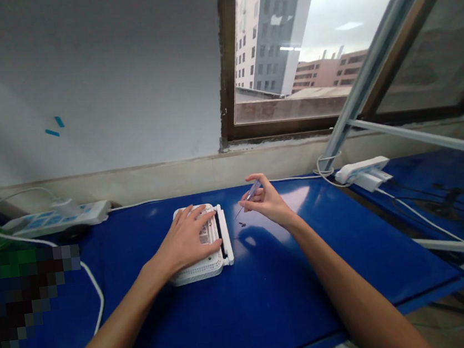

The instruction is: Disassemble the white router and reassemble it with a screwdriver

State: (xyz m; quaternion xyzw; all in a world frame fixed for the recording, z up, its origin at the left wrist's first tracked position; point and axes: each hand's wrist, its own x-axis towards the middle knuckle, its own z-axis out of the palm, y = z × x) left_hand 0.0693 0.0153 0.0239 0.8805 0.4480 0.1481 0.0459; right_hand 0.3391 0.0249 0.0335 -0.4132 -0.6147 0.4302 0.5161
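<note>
On blue table (271,298), left hand (185,241) presses router (197,274); right hand (266,203), screwdriver (252,192).

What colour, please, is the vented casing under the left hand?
White vented plastic casing, best in the head view.

Your light's daylight from the window (271,41), blown out; hard glare on the blue tabletop (297,197), edges bowed, lower-left corner pixelated.

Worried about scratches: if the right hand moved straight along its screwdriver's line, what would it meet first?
The right hand and its screwdriver would likely meet the white bar on the plastic casing first, though depth is unclear.
</note>
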